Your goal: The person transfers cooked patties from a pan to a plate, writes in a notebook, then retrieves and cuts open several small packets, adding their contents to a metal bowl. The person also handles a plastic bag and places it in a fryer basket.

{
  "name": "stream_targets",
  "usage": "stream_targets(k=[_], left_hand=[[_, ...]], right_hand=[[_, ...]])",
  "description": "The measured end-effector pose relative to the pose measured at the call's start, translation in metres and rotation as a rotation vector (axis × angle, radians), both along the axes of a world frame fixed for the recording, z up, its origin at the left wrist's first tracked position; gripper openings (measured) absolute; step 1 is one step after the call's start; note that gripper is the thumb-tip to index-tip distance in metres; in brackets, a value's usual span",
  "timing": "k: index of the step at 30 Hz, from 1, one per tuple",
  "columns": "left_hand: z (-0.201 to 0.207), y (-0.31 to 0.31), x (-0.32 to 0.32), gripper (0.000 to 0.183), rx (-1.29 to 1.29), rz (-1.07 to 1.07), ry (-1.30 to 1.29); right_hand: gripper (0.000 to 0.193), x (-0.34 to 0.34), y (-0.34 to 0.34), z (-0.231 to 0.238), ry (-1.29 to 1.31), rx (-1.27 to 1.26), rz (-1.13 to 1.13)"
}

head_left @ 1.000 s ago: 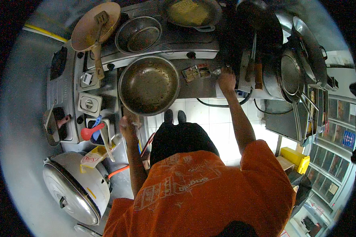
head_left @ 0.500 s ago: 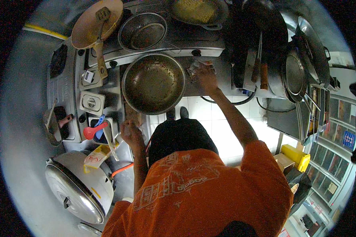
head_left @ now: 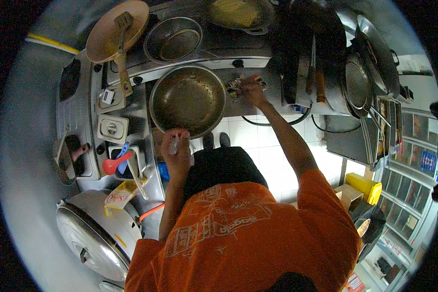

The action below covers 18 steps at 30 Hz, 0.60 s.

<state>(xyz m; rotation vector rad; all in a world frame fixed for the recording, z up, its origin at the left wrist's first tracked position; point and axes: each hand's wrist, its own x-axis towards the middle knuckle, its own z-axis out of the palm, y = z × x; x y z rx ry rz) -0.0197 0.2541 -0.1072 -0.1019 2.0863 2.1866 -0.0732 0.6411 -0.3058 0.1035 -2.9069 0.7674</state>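
A wide, dark metal bowl-shaped pan (head_left: pixel 188 101) sits at the counter's front, stained inside. My left hand (head_left: pixel 176 153) is closed just below its near rim, with a small whitish, clear-looking piece (head_left: pixel 174 144) showing in the fingers; its kind cannot be made out. To the right of the pan, my right hand (head_left: pixel 252 90) reaches over the steel counter with its fingers bent around a crumpled, shiny wrapper-like piece (head_left: pixel 235 88). The fingertips are partly lost in the dim light.
Behind the pan stand a round metal pan (head_left: pixel 174 40), a tan pan (head_left: pixel 107 29) bearing a spatula, and a dark wok (head_left: pixel 239 13) with yellowish food. Dark pans (head_left: pixel 359 86) stack at right. Left lie lidded steel containers (head_left: pixel 113 127), a red scoop (head_left: pixel 116 163) and a large pot (head_left: pixel 95 238).
My left hand has moved up and right to the pan's near rim, and the whitish piece now shows plainly. My right hand has shifted slightly over the shiny piece.
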Motion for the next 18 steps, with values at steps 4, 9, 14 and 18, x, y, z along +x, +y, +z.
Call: stream_targets(k=[4, 9, 14, 18], left_hand=[[0.007, 0.023, -0.012, 0.014, -0.429, -0.236, 0.363], [0.004, 0.076, -0.032, 0.036, -0.247, -0.533, 0.263], [-0.021, 0.149, -0.035, 0.052, -0.218, -0.886, 0.151], [-0.037, 0.196, 0.01, 0.053, 0.009, -1.167, -0.094]], right_hand=[[0.021, 0.005, 0.0, 0.008, 0.086, -0.043, -0.295], [0.021, 0.055, -0.025, 0.119, 0.302, -0.558, -0.428], [0.007, 0.144, -0.049, 0.189, 0.143, -0.921, -0.414], [0.012, 0.209, -0.077, 0.181, 0.543, -0.642, -0.628]])
